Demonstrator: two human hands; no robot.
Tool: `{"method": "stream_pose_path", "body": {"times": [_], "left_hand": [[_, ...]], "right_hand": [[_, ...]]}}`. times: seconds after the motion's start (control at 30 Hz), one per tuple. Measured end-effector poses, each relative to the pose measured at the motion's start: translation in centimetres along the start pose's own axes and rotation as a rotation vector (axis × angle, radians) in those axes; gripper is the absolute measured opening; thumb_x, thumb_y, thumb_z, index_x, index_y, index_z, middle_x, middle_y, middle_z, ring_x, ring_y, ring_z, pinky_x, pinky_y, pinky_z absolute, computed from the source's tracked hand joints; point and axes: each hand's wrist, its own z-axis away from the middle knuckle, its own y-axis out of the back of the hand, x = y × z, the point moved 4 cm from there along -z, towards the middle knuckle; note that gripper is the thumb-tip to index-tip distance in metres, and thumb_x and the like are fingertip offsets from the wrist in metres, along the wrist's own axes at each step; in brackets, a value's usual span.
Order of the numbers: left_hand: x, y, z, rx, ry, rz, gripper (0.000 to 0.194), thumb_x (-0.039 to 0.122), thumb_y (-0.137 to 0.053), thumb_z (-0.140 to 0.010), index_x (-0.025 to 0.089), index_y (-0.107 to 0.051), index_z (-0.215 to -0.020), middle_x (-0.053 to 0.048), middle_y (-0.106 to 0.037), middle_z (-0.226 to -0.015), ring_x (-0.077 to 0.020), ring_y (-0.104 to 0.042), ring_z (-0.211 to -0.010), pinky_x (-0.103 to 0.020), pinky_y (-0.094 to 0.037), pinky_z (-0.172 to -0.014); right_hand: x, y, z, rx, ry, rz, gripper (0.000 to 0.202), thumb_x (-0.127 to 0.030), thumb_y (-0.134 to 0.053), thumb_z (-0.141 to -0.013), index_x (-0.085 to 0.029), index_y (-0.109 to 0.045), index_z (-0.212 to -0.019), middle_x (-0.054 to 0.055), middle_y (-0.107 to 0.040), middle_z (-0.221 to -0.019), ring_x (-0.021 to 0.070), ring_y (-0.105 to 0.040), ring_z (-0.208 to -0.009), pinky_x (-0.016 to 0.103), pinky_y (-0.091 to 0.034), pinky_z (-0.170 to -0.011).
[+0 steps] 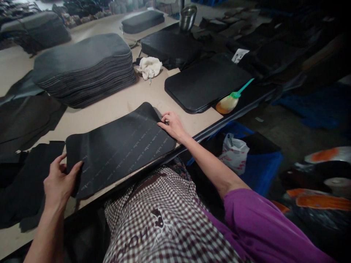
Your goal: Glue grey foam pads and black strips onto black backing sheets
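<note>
A black rounded sheet [117,146] with rows of pale print lies on the table in front of me, close to its front edge. My left hand [59,179] grips its left end, thumb on top and fingers at the outer edge. At the far right end, my right hand [172,126] pinches the sheet's edge between thumb and fingers. Beyond the sheet rises a tall stack of similar dark sheets [85,69]. To the right is a lower pile of black sheets [205,84]. How many layers lie under my hands I cannot tell.
A squeeze bottle [229,103] with a green nozzle stands by the right pile. A crumpled white cloth [149,67] and a metal cup [188,17] sit further back. Dark scraps [27,179] cover the left side. Below the table edge is a blue crate [263,171] with a plastic bag [234,151].
</note>
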Motion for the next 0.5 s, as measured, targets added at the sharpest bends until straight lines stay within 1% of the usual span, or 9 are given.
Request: {"method": "stream_pose_path", "body": {"times": [0.13,0.3,0.37,0.43,0.5], "left_hand": [[-0.1,-0.2,-0.3,0.001,-0.011,-0.001,0.081,0.072,-0.073,-0.077,0.037,-0.055,-0.148,-0.007,-0.072,-0.120,-0.0292,-0.071,-0.109,-0.041,-0.053,-0.098],[0.4,-0.2,-0.3,0.020,-0.045,0.015,0.078,0.067,-0.074,-0.079,0.035,-0.056,-0.148,-0.003,-0.070,-0.109,-0.0237,-0.068,-0.095,-0.034,-0.051,-0.088],[0.9,-0.1,0.1,0.002,-0.087,0.076,0.074,0.062,-0.073,-0.082,0.031,-0.057,-0.147,-0.002,-0.068,-0.105,-0.0203,-0.066,-0.087,-0.030,-0.050,-0.082],[1.2,0.1,0.3,0.005,-0.100,0.163,0.070,0.058,-0.072,-0.083,0.027,-0.059,-0.145,-0.002,-0.066,-0.099,-0.0170,-0.062,-0.078,-0.028,-0.047,-0.077],[1.4,0.1,0.0,-0.024,-0.137,0.298,0.065,0.051,-0.072,-0.086,0.024,-0.060,-0.143,-0.001,-0.065,-0.095,-0.0160,-0.060,-0.078,-0.027,-0.046,-0.077]], "right_hand": [[0.1,0.0,0.1,-0.005,-0.006,0.009,0.022,-0.027,-0.076,-0.089,-0.024,-0.055,-0.080,0.008,-0.064,-0.115,0.0273,-0.055,-0.114,0.046,-0.043,-0.106],[0.1,-0.1,0.0,0.000,0.009,0.011,0.022,-0.030,-0.074,-0.089,-0.024,-0.055,-0.078,0.009,-0.064,-0.113,0.0281,-0.056,-0.113,0.048,-0.043,-0.106],[0.1,-0.1,0.3,0.017,0.029,0.019,0.022,-0.034,-0.073,-0.088,-0.025,-0.056,-0.077,0.010,-0.065,-0.112,0.0295,-0.057,-0.112,0.049,-0.043,-0.105],[0.5,-0.2,0.5,0.027,0.056,0.041,0.023,-0.040,-0.071,-0.089,-0.026,-0.057,-0.078,0.011,-0.066,-0.111,0.0306,-0.058,-0.112,0.051,-0.044,-0.105],[1.2,-0.5,0.4,0.050,0.088,0.079,0.026,-0.047,-0.068,-0.089,-0.026,-0.058,-0.078,0.012,-0.068,-0.109,0.0316,-0.060,-0.111,0.052,-0.044,-0.104]]}}
